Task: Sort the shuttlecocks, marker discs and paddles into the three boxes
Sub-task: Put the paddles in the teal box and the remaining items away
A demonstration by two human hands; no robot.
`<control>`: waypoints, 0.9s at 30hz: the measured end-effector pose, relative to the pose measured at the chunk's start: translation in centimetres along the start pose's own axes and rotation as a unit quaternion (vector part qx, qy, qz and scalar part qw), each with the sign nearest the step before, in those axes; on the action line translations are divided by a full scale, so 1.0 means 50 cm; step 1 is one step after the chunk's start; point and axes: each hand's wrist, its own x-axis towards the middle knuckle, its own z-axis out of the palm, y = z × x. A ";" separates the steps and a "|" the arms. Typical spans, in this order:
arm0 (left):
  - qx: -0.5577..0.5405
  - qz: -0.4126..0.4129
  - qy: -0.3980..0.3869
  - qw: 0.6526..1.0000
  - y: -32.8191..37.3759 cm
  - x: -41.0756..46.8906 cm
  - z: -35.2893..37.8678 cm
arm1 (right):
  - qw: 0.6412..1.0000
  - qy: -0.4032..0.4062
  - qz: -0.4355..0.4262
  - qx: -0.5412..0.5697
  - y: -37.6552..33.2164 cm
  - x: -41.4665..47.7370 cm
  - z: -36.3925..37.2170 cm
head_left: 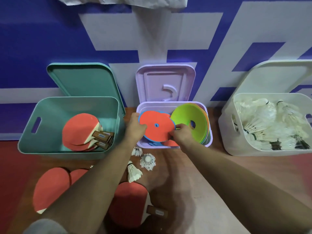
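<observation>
Red-brown flooring meets a blue-and-white wall, where three open boxes stand in a row. Both hands hold a stack of flat orange marker discs at the mouth of the middle lilac box: the left hand grips the stack's left edge, and the right hand pinches its near right edge. Green marker discs lean on edge in the same box's right side. Red paddles lie piled in the teal box at left; white shuttlecocks fill the white box at right. Three loose shuttlecocks lie on the floor just before the lilac box, and loose paddles lie nearer the person, partly hidden by the left forearm. Lids lean against the wall behind the boxes.
</observation>
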 end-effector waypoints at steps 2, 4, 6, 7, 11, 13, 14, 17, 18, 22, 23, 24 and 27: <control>0.060 0.008 -0.006 0.998 -0.008 0.015 0.004 | 1.000 -0.015 0.001 -0.020 0.000 0.000 0.006; 0.129 0.041 -0.057 0.989 -0.012 0.023 0.009 | 0.997 -0.045 -0.002 -0.055 -0.005 -0.013 0.004; 0.207 0.078 -0.111 0.969 -0.012 0.019 0.014 | 0.990 -0.060 -0.034 -0.120 -0.003 -0.021 -0.004; 0.238 0.093 -0.123 0.959 -0.011 0.016 0.012 | 0.984 -0.056 -0.060 -0.161 -0.002 -0.025 -0.008; 0.172 0.086 -0.093 0.977 -0.032 -0.008 -0.010 | 0.959 -0.034 -0.150 -0.236 -0.004 -0.060 -0.029; 0.124 0.094 -0.064 0.986 -0.047 -0.037 -0.031 | 0.951 -0.026 -0.207 -0.230 -0.006 -0.084 -0.033; 0.114 0.093 -0.054 0.988 -0.055 -0.056 -0.041 | 0.947 -0.033 -0.227 -0.227 -0.010 -0.105 -0.034; 0.095 0.086 -0.033 0.991 -0.087 -0.124 -0.069 | 0.927 -0.057 -0.298 -0.222 -0.003 -0.157 -0.016; 0.088 0.084 -0.025 0.992 -0.101 -0.150 -0.079 | 0.923 -0.068 -0.307 -0.220 -0.002 -0.178 -0.009; 0.085 0.042 0.004 0.995 -0.184 -0.244 -0.105 | 0.912 -0.116 -0.337 -0.203 0.019 -0.239 0.027; 0.085 0.028 0.012 0.996 -0.205 -0.266 -0.110 | 0.909 -0.128 -0.343 -0.200 0.033 -0.248 0.036; 0.093 0.009 0.015 0.996 -0.232 -0.283 -0.113 | 0.910 -0.142 -0.326 -0.214 0.043 -0.266 0.044; 0.130 -0.056 0.022 0.990 -0.332 -0.337 -0.113 | 0.911 -0.185 -0.285 -0.235 0.096 -0.295 0.077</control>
